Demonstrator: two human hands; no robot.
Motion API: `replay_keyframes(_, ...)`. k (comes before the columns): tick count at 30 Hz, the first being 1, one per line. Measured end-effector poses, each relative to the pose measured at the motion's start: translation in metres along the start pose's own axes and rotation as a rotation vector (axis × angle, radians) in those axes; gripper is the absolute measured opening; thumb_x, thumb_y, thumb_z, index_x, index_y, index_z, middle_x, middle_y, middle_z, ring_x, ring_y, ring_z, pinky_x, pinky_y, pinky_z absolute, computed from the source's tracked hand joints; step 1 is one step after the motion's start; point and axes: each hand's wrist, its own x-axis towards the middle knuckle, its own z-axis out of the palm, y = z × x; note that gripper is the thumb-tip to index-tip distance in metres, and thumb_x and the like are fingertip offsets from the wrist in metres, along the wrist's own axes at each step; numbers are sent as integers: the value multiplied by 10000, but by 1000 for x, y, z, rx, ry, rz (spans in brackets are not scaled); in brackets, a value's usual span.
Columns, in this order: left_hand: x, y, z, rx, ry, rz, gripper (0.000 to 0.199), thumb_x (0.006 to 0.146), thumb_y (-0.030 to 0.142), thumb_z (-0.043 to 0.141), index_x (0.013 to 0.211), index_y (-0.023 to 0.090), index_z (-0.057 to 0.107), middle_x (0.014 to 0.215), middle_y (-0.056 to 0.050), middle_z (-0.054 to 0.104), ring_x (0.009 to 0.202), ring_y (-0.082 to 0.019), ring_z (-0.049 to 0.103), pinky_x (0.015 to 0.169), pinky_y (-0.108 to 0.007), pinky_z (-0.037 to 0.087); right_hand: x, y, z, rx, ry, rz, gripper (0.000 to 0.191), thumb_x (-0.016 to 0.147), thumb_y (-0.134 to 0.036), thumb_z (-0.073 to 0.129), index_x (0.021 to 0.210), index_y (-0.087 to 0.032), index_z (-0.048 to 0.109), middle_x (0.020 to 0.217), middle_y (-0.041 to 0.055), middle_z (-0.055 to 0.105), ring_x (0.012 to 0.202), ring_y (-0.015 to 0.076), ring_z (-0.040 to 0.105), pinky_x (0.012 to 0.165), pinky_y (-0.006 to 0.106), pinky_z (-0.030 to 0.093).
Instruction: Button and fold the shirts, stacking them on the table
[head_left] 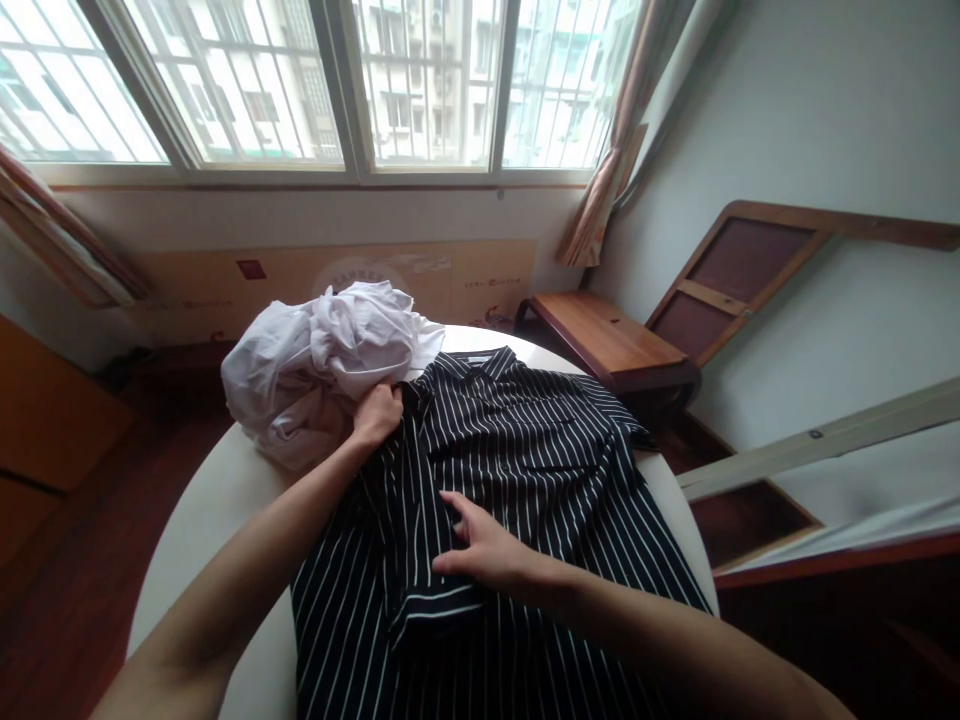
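Note:
A black shirt with white stripes (517,440) lies spread on a round white table (187,530), its collar toward the window and its lower part toward me. One sleeve is folded inward over the front, its cuff near the middle. My left hand (379,412) is closed on the shirt's left shoulder edge, beside a crumpled heap of white cloth (322,360). My right hand (480,545) rests over the folded sleeve just above the cuff, thumb and fingers apart, with nothing held between them.
Beyond the table at the right stands a low wooden bench (615,335) near a leaning wooden frame (720,270). Curtains (600,205) hang beside the barred window. A pale rail (817,435) runs along the right side.

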Motion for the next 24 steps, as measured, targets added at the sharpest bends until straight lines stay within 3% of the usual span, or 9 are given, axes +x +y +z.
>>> replay_keyframes(4, 8, 0, -14, 49, 216, 0, 359, 962, 297, 293, 1155, 119, 538, 921, -179, 686, 867, -256, 667, 720, -331, 470, -16, 5, -2, 158, -36, 81, 740, 750, -211, 658, 1404, -229, 312, 910, 49, 623, 783, 167, 641, 699, 314, 538)
replay_keyframes(10, 8, -11, -25, 326, 151, 283, 406, 993, 316, 198, 1137, 101, 511, 864, -146, 662, 847, -233, 659, 684, -332, 448, -16, -5, -11, 194, 112, -29, 542, 831, -257, 570, 1330, -220, 360, 777, 4, 567, 644, 137, 598, 620, 311, 543)
replay_keyframes(13, 7, -14, -19, 339, 133, 275, 334, 969, 294, 313, 1155, 111, 522, 907, -164, 647, 843, -253, 658, 703, -351, 457, -13, 3, -16, -34, 135, -57, 654, 819, -281, 588, 1395, -270, 279, 1012, 82, 577, 703, 178, 621, 602, 383, 564)
replay_keyframes(16, -1, -15, -13, 346, 172, 280, 335, 924, 309, 423, 1179, 121, 531, 1031, -205, 613, 918, -307, 631, 748, -402, 468, -14, 14, -19, -481, 193, -196, 696, 795, -277, 621, 1416, -309, 307, 1188, 114, 526, 876, 249, 615, 747, 496, 545)
replay_keyframes(19, -19, -20, -12, 275, 234, 444, 358, 922, 314, 414, 1213, 142, 533, 1199, -201, 560, 1110, -334, 533, 895, -464, 420, -14, 13, -18, -873, 294, -385, 605, 819, -297, 602, 1388, -286, 398, 1246, 120, 504, 1066, 298, 542, 918, 544, 455)
replay_keyframes(21, -34, -28, -9, 192, 158, 626, 404, 919, 360, 428, 1259, 163, 523, 1300, -165, 521, 1226, -317, 447, 1007, -467, 345, -11, 8, -12, -1021, 281, -504, 590, 850, -366, 565, 1399, -234, 392, 1372, 143, 420, 1241, 323, 419, 1026, 547, 361)
replay_keyframes(24, -50, -47, 1, 154, -130, 791, 572, 888, 530, 440, 1380, 238, 432, 1461, -93, 386, 1364, -317, 279, 1100, -496, 207, -6, 3, 3, -1152, 28, -617, 735, 846, -562, 510, 1436, -161, 332, 1514, 162, 244, 1401, 346, 162, 1122, 552, 183)
